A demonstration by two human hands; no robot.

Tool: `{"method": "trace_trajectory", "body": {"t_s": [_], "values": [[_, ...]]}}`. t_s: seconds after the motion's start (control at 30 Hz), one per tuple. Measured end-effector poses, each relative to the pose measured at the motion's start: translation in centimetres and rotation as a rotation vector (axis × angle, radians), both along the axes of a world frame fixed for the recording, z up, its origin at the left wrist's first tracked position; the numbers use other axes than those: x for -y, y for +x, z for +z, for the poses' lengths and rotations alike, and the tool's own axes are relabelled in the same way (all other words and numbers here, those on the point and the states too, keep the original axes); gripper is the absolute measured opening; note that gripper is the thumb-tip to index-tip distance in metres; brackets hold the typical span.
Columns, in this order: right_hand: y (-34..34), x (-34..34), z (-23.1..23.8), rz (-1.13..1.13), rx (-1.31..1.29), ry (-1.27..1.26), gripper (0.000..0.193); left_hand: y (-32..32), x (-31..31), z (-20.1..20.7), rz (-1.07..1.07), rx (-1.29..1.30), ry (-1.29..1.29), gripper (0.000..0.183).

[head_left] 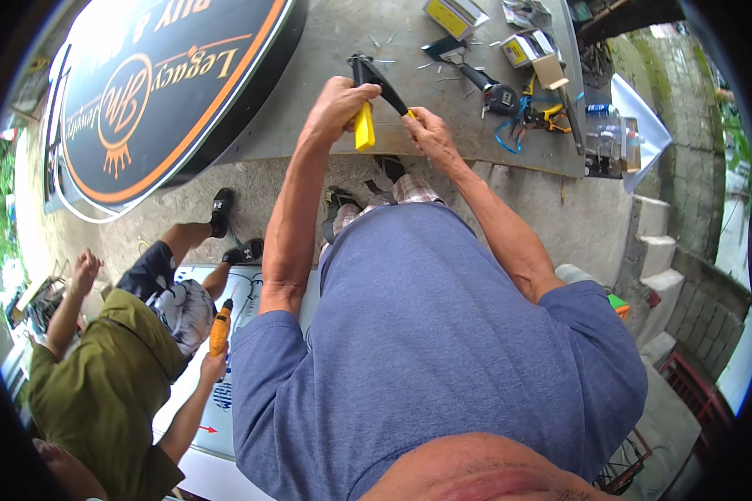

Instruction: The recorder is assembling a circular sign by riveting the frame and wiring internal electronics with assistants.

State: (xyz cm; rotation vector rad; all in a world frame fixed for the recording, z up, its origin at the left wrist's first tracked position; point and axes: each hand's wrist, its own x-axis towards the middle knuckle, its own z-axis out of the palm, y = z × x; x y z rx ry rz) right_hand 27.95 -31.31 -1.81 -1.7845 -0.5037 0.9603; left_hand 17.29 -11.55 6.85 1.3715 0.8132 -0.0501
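My left hand [340,107] is closed round one side of a hand riveter [384,83] with black arms and yellow grips. One yellow grip sticks out below that hand, towards me. My right hand [430,136] is wrapped round the end of the other arm, where a bit of yellow shows by the fingers. The two arms are spread apart, and the tool's black head points away over the grey metal table [326,50]. Several thin metal pins, like rivets, lie scattered on the tabletop just beyond.
A large oval black sign [167,108] with an orange border covers the table's left. To the right lie opened boxes [455,17], a black tape measure [501,98] and yellow-handled pliers [551,117]. At lower left, another person [109,351] holds an orange drill [220,328].
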Motion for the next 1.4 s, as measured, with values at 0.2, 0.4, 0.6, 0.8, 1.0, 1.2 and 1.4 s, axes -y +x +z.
{"method": "trace_trajectory", "body": {"t_s": [0.2, 0.4, 0.6, 0.8, 1.0, 1.2, 1.4], "values": [[3.9, 2.1, 0.2, -0.027, 0.207, 0.114, 0.028, 2.0, 0.6, 1.5, 0.061, 0.087, -0.009, 0.021], [18.6, 14.8, -1.2, -0.392, 1.134, -0.242, 0.021, 1.2, 1.5, -2.2, 0.101, 0.194, -0.14, 0.024], [28.5, 25.5, -1.7, -0.387, 1.252, -0.73, 0.026, 1.3, 2.7, -8.5, 0.168, 0.233, -0.244, 0.026], [28.2, 23.7, -2.9, -0.239, 0.898, -0.487, 0.022, 1.8, 3.1, -11.8, 0.229, 0.051, 0.011, 0.028], [23.5, 21.7, -4.1, -0.291, 0.913, -0.621, 0.031, 1.8, 4.2, -13.3, 0.255, -0.04, 0.322, 0.038], [26.7, 22.8, -2.1, 0.292, 1.237, -0.624, 0.059, 1.4, 4.8, -14.4, 0.206, -0.05, 0.622, 0.055], [31.3, 20.6, -0.4, 0.725, 0.907, -0.547, 0.049, 0.9, 4.6, -15.3, 0.291, -0.028, 0.659, 0.053]]}}
